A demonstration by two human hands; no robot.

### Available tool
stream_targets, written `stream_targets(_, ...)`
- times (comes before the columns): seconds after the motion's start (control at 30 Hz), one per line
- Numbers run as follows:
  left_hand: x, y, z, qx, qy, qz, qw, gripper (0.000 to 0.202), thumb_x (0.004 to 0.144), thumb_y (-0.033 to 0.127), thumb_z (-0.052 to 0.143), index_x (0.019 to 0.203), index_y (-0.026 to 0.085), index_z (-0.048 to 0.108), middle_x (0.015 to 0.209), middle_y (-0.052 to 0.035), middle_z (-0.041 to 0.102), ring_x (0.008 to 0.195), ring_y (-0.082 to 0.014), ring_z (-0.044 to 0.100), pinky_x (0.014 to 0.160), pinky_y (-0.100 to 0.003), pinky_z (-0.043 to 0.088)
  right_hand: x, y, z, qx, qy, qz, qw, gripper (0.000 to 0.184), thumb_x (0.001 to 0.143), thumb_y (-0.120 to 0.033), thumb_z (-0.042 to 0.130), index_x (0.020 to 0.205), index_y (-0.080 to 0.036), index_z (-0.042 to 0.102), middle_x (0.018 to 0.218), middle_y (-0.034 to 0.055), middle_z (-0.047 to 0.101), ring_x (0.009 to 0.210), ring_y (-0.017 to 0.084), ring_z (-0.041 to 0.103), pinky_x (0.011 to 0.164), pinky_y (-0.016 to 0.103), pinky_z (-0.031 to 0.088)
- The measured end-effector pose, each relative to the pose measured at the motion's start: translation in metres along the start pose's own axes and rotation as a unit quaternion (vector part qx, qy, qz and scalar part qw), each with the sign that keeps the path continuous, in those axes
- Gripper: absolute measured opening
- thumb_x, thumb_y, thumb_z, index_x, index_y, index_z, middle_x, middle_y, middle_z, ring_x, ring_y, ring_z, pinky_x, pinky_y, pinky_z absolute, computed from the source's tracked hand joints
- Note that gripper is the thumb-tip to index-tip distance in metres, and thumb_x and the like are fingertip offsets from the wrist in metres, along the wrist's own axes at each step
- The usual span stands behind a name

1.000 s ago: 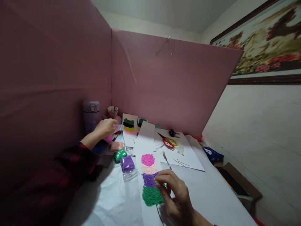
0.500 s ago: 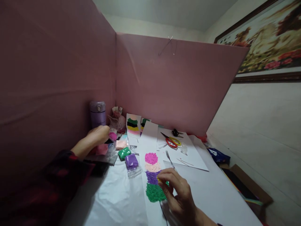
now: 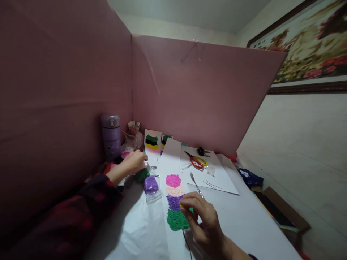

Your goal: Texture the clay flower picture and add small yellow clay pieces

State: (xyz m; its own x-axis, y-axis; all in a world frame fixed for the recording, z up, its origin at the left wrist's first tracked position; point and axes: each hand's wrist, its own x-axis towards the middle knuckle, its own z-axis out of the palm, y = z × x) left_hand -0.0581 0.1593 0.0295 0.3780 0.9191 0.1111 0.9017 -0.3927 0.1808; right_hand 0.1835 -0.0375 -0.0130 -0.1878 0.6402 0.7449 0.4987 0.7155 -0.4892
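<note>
My left hand point(image 3: 135, 162) reaches to the clay bags at the left and closes over the green clay bag point(image 3: 141, 175); what its fingers grip is hidden. A purple clay bag point(image 3: 150, 185) lies just to the right of it. My right hand point(image 3: 203, 220) pinches a small fork point(image 3: 195, 183) over a white paper strip point(image 3: 169, 168). On that strip sits a clay picture point(image 3: 175, 202) with pink, peach, purple and green textured bands. The fingers rest at the green band's right edge.
A purple flask point(image 3: 111, 135) stands in the corner of the pink partition point(image 3: 189, 94). Finished clay cards point(image 3: 152, 141) lean at the back. Red and yellow scissors point(image 3: 197, 161) lie on a white sheet point(image 3: 211, 177). A cardboard box point(image 3: 284, 213) sits off the table's right edge.
My left hand has moved right and toward me, from the pink clay near the flask to the green clay bag. My right hand has stayed at the clay picture.
</note>
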Motion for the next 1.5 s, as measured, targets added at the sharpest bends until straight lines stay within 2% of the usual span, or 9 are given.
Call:
stream_targets(0.13, 0.012, 0.013, 0.013, -0.021, -0.035, 0.044, 0.998, 0.029, 0.091, 0.033, 0.058, 0.115, 0.017, 0.060, 0.119, -0.0085, 0.062, 0.103, -0.0220, 0.061, 0.088, -0.044, 0.052, 0.000, 0.001, 0.000, 0.001, 0.005, -0.001, 1.000, 0.015, 0.088, -0.010, 0.052, 0.093, -0.020, 0.063, 0.084, 0.0074, 0.064, 0.073, 0.017, 0.062, 0.060, 0.028, 0.054)
stream_targets(0.27, 0.014, 0.010, 0.019, -0.017, -0.042, 0.050, 0.998, 0.033, 0.090, 0.033, 0.058, 0.119, 0.017, 0.058, 0.123, -0.0094, 0.059, 0.107, -0.0236, 0.060, 0.090, -0.047, 0.051, -0.001, 0.001, 0.001, -0.001, 0.002, 0.003, 1.000, 0.015, 0.088, -0.009, 0.052, 0.092, -0.020, 0.062, 0.084, 0.0068, 0.063, 0.071, 0.017, 0.061, 0.060, 0.028, 0.054)
stream_targets(0.57, -0.001, 0.005, 0.002, 0.058, -0.024, 0.030, 0.998, 0.028, 0.091, 0.034, 0.058, 0.112, 0.017, 0.061, 0.120, -0.0089, 0.061, 0.108, -0.0236, 0.058, 0.092, -0.048, 0.049, 0.001, 0.000, 0.001, 0.013, -0.012, -0.001, 1.000, 0.016, 0.088, -0.008, 0.052, 0.092, -0.019, 0.062, 0.084, 0.0074, 0.063, 0.074, 0.016, 0.061, 0.050, 0.022, 0.049)
stream_targets(0.77, -0.014, 0.025, 0.016, 0.062, -0.056, 0.061, 0.995, 0.030, 0.089, 0.035, 0.060, 0.114, 0.017, 0.060, 0.114, -0.0072, 0.063, 0.104, -0.0225, 0.060, 0.090, -0.046, 0.050, 0.001, 0.000, 0.000, 0.005, -0.011, 0.000, 1.000, 0.015, 0.087, -0.009, 0.052, 0.092, -0.018, 0.063, 0.084, 0.0079, 0.063, 0.072, 0.016, 0.061, 0.051, 0.022, 0.049)
stream_targets(0.97, -0.025, 0.026, 0.002, 0.098, -0.018, 0.034, 0.994, 0.028, 0.080, 0.005, 0.053, 0.104, 0.009, 0.067, 0.101, -0.0188, 0.064, 0.106, -0.0352, 0.055, 0.088, -0.049, 0.044, 0.001, 0.001, 0.001, 0.016, -0.005, -0.016, 1.000, 0.016, 0.086, -0.008, 0.053, 0.091, -0.019, 0.063, 0.082, 0.0076, 0.063, 0.070, 0.016, 0.060, 0.050, 0.022, 0.047)
stream_targets(1.03, -0.032, 0.031, -0.007, 0.092, -0.010, 0.045, 0.995, 0.031, 0.079, 0.004, 0.049, 0.104, 0.007, 0.068, 0.107, -0.0224, 0.062, 0.108, -0.0378, 0.053, 0.086, -0.049, 0.043, 0.002, 0.001, 0.001, 0.017, -0.008, -0.016, 1.000, 0.016, 0.086, -0.007, 0.053, 0.092, -0.018, 0.063, 0.082, 0.0080, 0.063, 0.070, 0.016, 0.060, 0.050, 0.022, 0.047)
stream_targets(1.23, -0.067, 0.067, -0.008, 0.042, -0.093, 0.184, 0.978, 0.028, 0.076, 0.021, 0.064, 0.103, 0.029, 0.070, 0.108, -0.0007, 0.069, 0.105, -0.0211, 0.057, 0.090, -0.029, 0.043, 0.002, 0.001, 0.000, 0.015, -0.018, -0.011, 1.000, 0.016, 0.087, -0.007, 0.052, 0.092, -0.018, 0.062, 0.084, 0.0094, 0.064, 0.074, 0.017, 0.061, 0.047, 0.021, 0.045)
stream_targets(1.37, -0.089, 0.080, 0.007, 0.085, -0.095, 0.166, 0.978, 0.024, 0.076, 0.019, 0.061, 0.099, 0.020, 0.070, 0.106, -0.0097, 0.069, 0.098, -0.0299, 0.060, 0.082, -0.041, 0.047, 0.001, 0.002, 0.001, 0.014, -0.022, -0.018, 0.999, 0.017, 0.088, -0.007, 0.052, 0.094, -0.019, 0.062, 0.084, 0.0088, 0.064, 0.074, 0.017, 0.061, 0.049, 0.022, 0.046)
stream_targets(1.5, -0.098, 0.082, 0.020, 0.135, -0.049, 0.137, 0.980, 0.028, 0.083, 0.012, 0.048, 0.102, 0.013, 0.068, 0.109, -0.0154, 0.067, 0.107, -0.0347, 0.056, 0.087, -0.047, 0.046, 0.001, 0.002, 0.001, 0.014, -0.028, -0.012, 0.999, 0.017, 0.089, -0.008, 0.052, 0.096, -0.019, 0.062, 0.085, 0.0078, 0.063, 0.073, 0.017, 0.061, 0.057, 0.025, 0.050)
